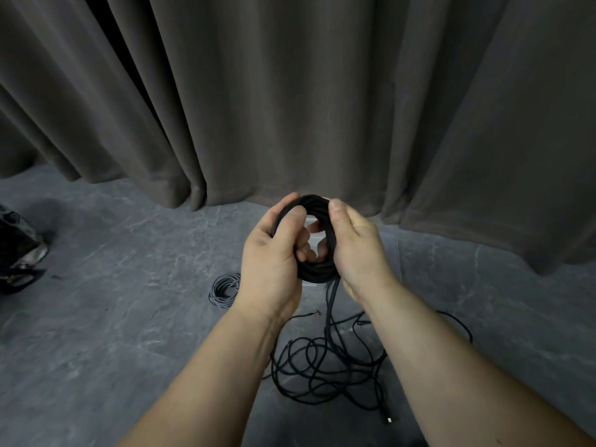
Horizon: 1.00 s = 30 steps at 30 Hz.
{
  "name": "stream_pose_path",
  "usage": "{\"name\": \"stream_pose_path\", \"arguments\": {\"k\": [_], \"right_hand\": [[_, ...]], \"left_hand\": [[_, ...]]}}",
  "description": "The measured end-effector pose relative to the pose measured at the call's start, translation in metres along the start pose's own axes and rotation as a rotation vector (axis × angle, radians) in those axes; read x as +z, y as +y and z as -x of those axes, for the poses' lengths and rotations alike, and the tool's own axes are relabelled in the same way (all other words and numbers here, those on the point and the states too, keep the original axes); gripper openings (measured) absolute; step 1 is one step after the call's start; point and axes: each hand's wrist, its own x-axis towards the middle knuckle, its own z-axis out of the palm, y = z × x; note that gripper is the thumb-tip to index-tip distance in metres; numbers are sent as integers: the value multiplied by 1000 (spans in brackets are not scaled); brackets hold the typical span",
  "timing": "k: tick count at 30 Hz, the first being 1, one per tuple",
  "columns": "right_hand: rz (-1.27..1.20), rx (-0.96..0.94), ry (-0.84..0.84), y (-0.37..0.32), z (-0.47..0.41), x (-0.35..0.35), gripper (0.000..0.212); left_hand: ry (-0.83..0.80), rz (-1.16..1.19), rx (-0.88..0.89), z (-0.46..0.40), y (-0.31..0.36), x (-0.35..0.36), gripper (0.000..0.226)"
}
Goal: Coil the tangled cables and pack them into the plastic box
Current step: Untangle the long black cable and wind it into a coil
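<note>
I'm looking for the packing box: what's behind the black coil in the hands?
Through the black coil, a pale flat surface shows on the floor; hands cover most of it, so I can't confirm a box.

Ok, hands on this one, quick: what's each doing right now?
Left hand: fingers curled round the black cable coil, holding it.
Right hand: gripping the same coil on its other side.

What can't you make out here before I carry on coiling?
Head view only:
- Clear plastic box: mostly hidden behind right hand and black cable coil.
- Coil's centre: covered by left hand fingers.
- Dark object: cut off by left edge.
- Tangled black cable's plug: too small to identify.
</note>
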Motion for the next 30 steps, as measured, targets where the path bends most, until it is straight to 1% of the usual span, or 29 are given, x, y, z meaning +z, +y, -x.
{"name": "stream_pose_path", "arguments": {"k": [3, 6, 8, 10, 11, 12, 14, 15, 16, 17, 19, 21, 23, 24, 27, 30], "right_hand": [[-28, 77, -123, -1, 0, -3, 28], [8, 230, -332, -5, 5, -13, 40], [130, 310, -466, -8, 12, -21, 48], [344, 318, -546, -5, 14, -34, 47], [460, 285, -548, -2, 13, -41, 43], [565, 221, -507, 1, 12, -48, 39], [738, 6, -337, 6, 9, -57, 33], [827, -112, -280, 7, 8, -59, 31], [933, -208, -267, 5, 9, -59, 28], [1027, -279, -291, 2, 11, -56, 26], [1128, -333, -404, -6, 15, -47, 25], [1123, -321, -524, -15, 19, -35, 25], [1045, -313, -589, -25, 20, -27, 24], [970, -304, -585, -29, 21, -25, 23], [722, -265, -498, -40, 20, -24, 20], [604, -283, -452, -43, 22, -19, 19]], "left_hand": [[43, 27, 13, -4, 1, -4, 20], [155, 71, 81, -16, 9, -13, 12], [282, 113, 132, -25, 18, -25, 9], [392, 129, 181, -30, 27, -38, 9], [431, 128, 204, -33, 30, -44, 7], [463, 122, 225, -35, 33, -51, 5], [510, 106, 245, -38, 34, -61, 13], [524, 89, 254, -39, 33, -64, 20], [528, 63, 262, -39, 31, -63, 24], [520, 25, 268, -39, 29, -62, 26], [473, -67, 279, -38, 23, -55, 26], [397, -173, 271, -33, 15, -48, 31], [318, -273, 244, -29, 9, -43, 33], [276, -309, 228, -25, 8, -41, 30], [173, -385, 201, -19, 5, -38, 26], [62, -412, 172, -17, 0, -35, 28]]}}
